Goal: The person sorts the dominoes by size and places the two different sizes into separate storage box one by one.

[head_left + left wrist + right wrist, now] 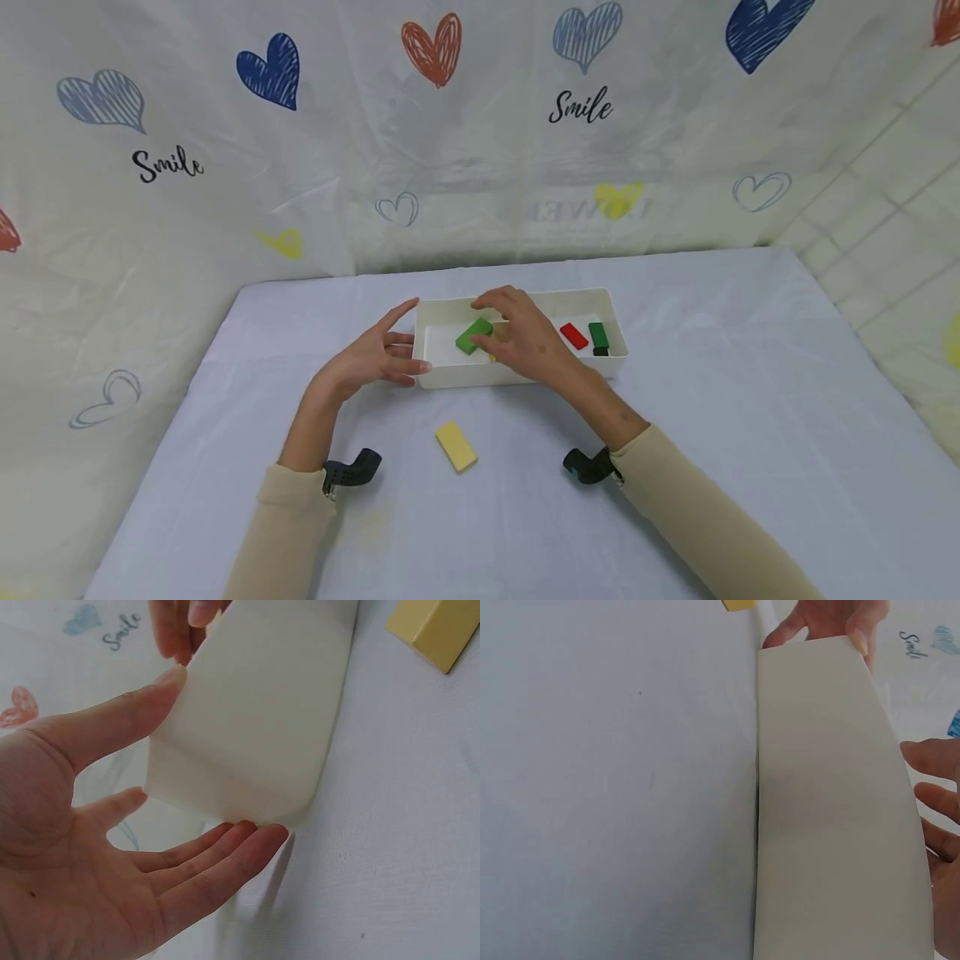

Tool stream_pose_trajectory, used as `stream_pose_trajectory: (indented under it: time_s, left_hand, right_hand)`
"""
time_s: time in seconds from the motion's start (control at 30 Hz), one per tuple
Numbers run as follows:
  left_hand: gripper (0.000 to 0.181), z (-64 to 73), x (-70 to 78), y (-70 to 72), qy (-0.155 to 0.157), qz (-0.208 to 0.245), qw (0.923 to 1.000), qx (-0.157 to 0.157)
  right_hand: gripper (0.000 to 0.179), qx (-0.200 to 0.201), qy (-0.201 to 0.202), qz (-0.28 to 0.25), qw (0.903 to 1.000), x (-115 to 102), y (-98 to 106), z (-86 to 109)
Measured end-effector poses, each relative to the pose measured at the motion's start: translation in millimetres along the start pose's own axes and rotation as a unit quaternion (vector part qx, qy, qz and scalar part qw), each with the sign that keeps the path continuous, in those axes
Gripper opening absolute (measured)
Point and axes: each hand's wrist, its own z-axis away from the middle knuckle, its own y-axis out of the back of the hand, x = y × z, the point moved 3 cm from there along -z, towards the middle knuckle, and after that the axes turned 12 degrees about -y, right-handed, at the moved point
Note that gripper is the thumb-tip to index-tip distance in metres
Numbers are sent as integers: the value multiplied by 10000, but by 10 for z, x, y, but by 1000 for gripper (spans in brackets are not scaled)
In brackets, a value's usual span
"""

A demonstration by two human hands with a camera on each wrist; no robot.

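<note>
A long white tray (468,377) lies on the table, with several coloured blocks inside. At its left end is my left hand (367,360), its fingers spread and nearly straight. In the left wrist view, the thumb (161,694) meets the rim and the fingertips (262,836) touch the tray's end wall. My right hand (528,337) reaches over the middle of the tray with thumb and fingers apart. Its thumb overlaps a green block (471,336) in the head view. A tan block (501,331) shows partly behind that hand.
Right in the tray lie a red block (573,336) and a dark green block (597,335). A yellow block (456,447) sits on the white-covered table (675,517) in front of the tray. Behind stands a backdrop sheet (480,125) with printed hearts.
</note>
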Motion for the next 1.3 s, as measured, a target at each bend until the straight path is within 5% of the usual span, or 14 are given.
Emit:
stream_pose_trajectory:
  time_s: [0.57,1.3]
  left_hand:
    - [108,17,-22,3,-27,-11,10000,46]
    - [107,-12,-48,-20,-17,-83,9999,53]
  right_hand:
    - [36,-209,201,-433,9986,-47,70,213]
    - [31,-443,262,-343,9981,-170,49,488]
